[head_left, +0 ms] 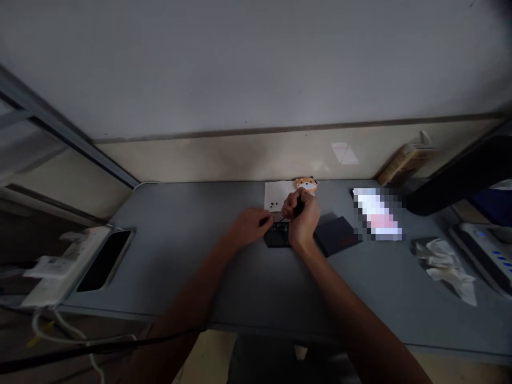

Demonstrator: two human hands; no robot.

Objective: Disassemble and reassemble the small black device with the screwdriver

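Note:
In the head view, my right hand (pixel 307 217) is closed around the dark handle of a screwdriver (pixel 300 206), whose thin shaft slants down to the left. Beneath it on the table lies a small black device (pixel 277 238), partly covered by my hands. At the device's left edge, my left hand (pixel 252 226) has its fingers pinched together; a small dark thing shows at the fingertips, too small to name. Just behind, several tiny black pieces (pixel 274 205) rest on a sheet of white paper (pixel 276 190). To the right lies a dark flat panel (pixel 336 235).
A dog-face item (pixel 306 184) sits by the back wall. A lit, blurred-out screen (pixel 378 214) and crumpled tissue (pixel 446 266) lie right, near a black cylinder (pixel 452 178) and a carton (pixel 406 161). At left are a phone (pixel 106 261) and a white power strip (pixel 68 266) with cables.

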